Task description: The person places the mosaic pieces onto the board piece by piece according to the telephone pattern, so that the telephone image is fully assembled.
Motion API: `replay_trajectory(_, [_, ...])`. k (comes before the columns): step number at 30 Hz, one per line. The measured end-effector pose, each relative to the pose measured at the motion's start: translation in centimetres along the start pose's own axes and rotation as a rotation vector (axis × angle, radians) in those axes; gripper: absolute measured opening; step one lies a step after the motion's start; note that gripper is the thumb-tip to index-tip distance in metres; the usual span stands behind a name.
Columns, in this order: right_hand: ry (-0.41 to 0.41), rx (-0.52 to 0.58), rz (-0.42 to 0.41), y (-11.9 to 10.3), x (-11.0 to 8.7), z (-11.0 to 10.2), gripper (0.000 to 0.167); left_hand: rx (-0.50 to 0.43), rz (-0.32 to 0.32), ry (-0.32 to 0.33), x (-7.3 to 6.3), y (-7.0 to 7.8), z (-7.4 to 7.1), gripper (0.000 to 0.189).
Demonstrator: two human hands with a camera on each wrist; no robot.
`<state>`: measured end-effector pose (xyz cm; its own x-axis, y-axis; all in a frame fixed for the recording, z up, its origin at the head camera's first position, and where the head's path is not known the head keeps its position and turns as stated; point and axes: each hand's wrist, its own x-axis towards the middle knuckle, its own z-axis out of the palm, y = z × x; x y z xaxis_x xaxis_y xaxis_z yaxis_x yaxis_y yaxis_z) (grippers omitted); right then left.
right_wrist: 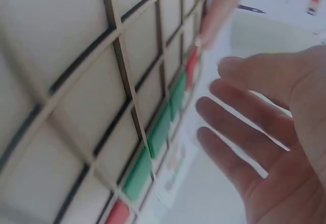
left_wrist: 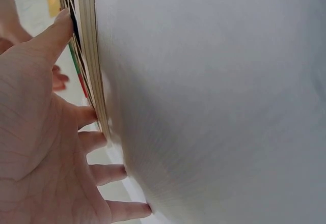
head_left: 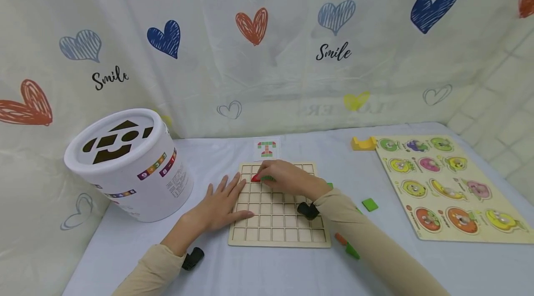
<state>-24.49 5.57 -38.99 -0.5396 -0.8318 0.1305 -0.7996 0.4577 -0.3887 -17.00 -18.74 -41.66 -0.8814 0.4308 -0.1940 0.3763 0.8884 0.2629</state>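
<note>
Frame centre: grid board [head_left: 277,221]; left hand [head_left: 219,208], fingers spread, on left edge; right hand [head_left: 285,177], fingers loose, empty, near red tile [head_left: 255,178].

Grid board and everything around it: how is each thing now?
Wooden grid board: flat, partly filled
Red pieces and green pieces: set in one row
Left hand: spread, touching the board
Right hand: over the board, grip open
Green square: loose, off the board
Pattern card: face up
White tub: lid on
Fruit-and-vegetable puzzle: lying flat
Yellow block: lying loose
</note>
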Motion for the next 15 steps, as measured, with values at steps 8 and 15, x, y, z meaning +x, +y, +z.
replay_trajectory(8, [-0.003,-0.006,0.094,-0.5,-6.5,-2.7,0.012,-0.01,-0.007,0.004,0.1,-0.1,0.0,0.096])
replay_trajectory(15, [-0.034,0.006,0.198,0.8,-13.5,-4.6,0.01,-0.017,-0.002,-0.001,0.0,-0.1,0.1,0.096])
